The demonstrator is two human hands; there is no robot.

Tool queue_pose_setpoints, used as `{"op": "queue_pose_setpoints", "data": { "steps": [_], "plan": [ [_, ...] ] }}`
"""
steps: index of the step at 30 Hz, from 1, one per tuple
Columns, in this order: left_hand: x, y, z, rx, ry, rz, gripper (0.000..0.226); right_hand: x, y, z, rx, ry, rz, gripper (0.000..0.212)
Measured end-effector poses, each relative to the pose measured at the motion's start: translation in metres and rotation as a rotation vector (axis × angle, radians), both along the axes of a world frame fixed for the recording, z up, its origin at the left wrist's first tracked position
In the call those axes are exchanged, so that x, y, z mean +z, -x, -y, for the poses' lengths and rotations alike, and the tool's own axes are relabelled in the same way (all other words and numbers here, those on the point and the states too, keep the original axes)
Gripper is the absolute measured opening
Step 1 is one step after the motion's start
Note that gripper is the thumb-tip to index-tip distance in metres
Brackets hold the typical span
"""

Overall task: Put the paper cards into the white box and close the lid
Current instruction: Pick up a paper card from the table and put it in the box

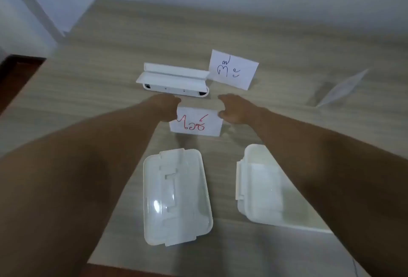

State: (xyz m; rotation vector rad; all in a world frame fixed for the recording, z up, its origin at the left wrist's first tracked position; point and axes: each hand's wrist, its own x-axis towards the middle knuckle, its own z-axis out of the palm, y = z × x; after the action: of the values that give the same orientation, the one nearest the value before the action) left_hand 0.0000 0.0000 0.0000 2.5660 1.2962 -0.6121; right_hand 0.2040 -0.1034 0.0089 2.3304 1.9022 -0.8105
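A white paper card with red writing [196, 123] is held up above the table, near its middle. My left hand [166, 108] grips its upper left edge and my right hand [235, 109] pinches its upper right corner. A second card with blue writing [234, 70] leans upright at the right end of a white stand [174, 80] behind my hands. The white box [258, 188] sits at the near right, partly hidden by my right forearm. Its translucent lid [176, 199] lies separately at the near middle.
A wooden table [110, 56] carries everything; its left edge drops to a dark floor. A thin clear plastic sheet [342, 89] stands tilted at the far right. A white wall runs behind the table.
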Motion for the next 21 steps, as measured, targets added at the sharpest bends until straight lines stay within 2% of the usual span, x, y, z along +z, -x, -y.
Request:
{"op": "queue_pose_setpoints", "data": {
  "steps": [2, 4, 6, 8, 11, 16, 21],
  "plan": [
    [-0.008, 0.003, 0.002, 0.005, 0.001, 0.054, 0.051, -0.013, 0.011, 0.001, -0.006, 0.027, -0.032, 0.06],
    [-0.022, 0.006, 0.005, -0.001, -0.008, 0.143, 0.028, -0.033, 0.024, 0.005, -0.039, 0.012, -0.053, 0.048],
    [-0.026, 0.008, 0.005, -0.002, 0.0, 0.192, 0.018, -0.048, 0.032, 0.01, -0.105, -0.064, -0.06, 0.033],
    [-0.022, 0.009, 0.001, -0.01, 0.024, 0.235, 0.019, -0.052, 0.035, 0.013, -0.121, -0.156, -0.059, 0.025],
    [-0.008, 0.005, -0.002, -0.02, 0.063, 0.29, 0.018, -0.045, 0.027, 0.017, -0.147, -0.236, -0.08, 0.025],
    [0.046, -0.02, 0.011, -0.024, 0.063, 0.437, 0.018, 0.012, -0.005, 0.032, -0.245, -0.399, -0.157, 0.028],
    [0.109, -0.061, 0.052, -0.073, 0.018, 0.546, 0.029, 0.074, -0.046, 0.076, -0.324, -0.504, -0.172, 0.028]
  ]
}}
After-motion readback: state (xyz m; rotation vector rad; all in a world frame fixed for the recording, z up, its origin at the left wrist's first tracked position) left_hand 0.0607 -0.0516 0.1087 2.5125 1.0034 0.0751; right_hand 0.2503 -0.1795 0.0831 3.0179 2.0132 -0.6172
